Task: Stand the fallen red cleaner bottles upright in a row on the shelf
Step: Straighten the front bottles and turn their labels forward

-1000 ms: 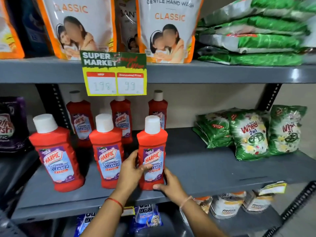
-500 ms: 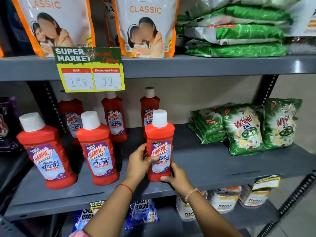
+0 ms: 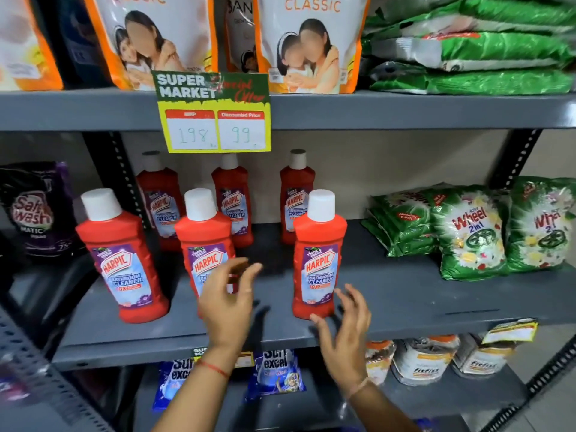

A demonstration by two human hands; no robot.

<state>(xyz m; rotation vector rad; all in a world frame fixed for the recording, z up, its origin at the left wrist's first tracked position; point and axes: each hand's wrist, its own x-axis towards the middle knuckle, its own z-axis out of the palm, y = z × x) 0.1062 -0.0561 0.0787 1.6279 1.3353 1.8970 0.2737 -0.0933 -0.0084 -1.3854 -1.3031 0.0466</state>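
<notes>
Both hands had let go of the rightmost red cleaner bottle (image 3: 318,257) since a moment earlier, the left hand (image 3: 229,302) at its nine o'clock and the right hand (image 3: 344,332) at its five o'clock, fingers (image 3: 249,269) spread loosely and holding nothing. The bottle stood upright on the grey shelf (image 3: 405,294), third in the front row, well apart from the middle bottle (image 3: 204,244). A careless brush from the right hand, just beside its base, could have toppled it toward the back row (image 3: 232,198).
</notes>
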